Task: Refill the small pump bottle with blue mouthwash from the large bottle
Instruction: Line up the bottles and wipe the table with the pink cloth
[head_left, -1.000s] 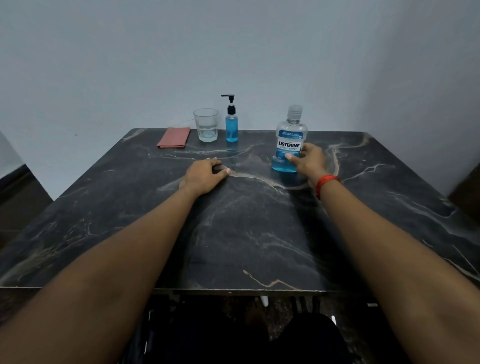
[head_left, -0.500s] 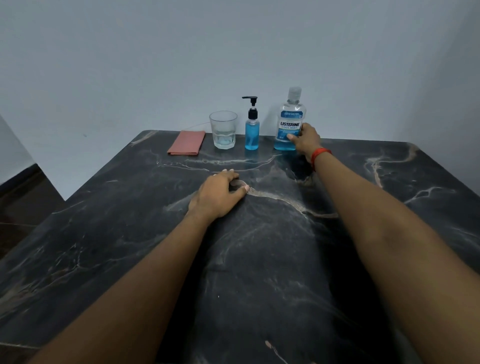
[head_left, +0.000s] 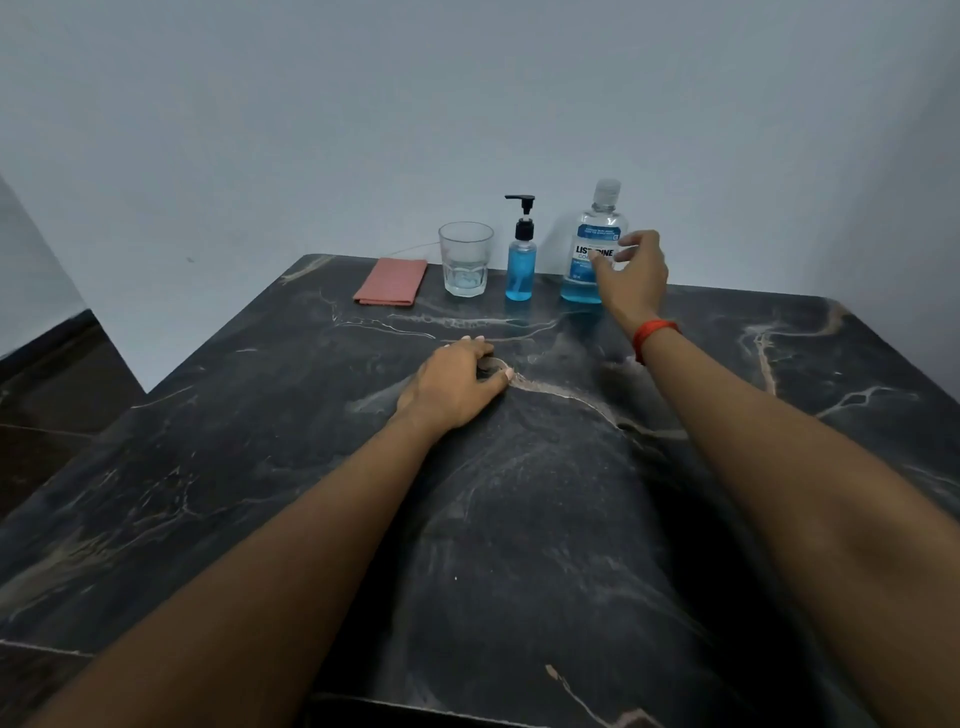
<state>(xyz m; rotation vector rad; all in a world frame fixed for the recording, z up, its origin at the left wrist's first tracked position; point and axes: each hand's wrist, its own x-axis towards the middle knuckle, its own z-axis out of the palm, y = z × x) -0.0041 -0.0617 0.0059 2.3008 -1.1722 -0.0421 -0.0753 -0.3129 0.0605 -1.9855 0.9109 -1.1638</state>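
Nearest the wearer, the dark marble-patterned table top (head_left: 519, 545) is being crossed by both bare forearms. The left hand (head_left: 452, 387) is being rested palm-down at mid-table, fingers curled over a small dark object that is too hidden to be identified; whether it is being gripped cannot be told.

Further out, the right hand (head_left: 631, 275), marked by a red wristband (head_left: 652, 335), is being held spread in front of the large clear plastic mouthwash bottle with the blue-and-white label (head_left: 595, 249). The fingers are being kept apart and nothing is being held; contact with the label cannot be confirmed.

At the far edge, the large bottle is being stood upright, capped, with blue liquid showing only near its base. It is judged light, smooth and somewhat squeezable; a hold around the labelled body is advised.

Just beside it on the left, the small clear pump bottle with the black pump head (head_left: 520, 260) is being stood upright, blue liquid inside. It is judged light and easily tipped; its body should be steadied while the black collar is being unscrewed.

Further left, a clear faceted drinking glass (head_left: 465, 260) and a folded pink cloth (head_left: 390, 281) are being left untouched.
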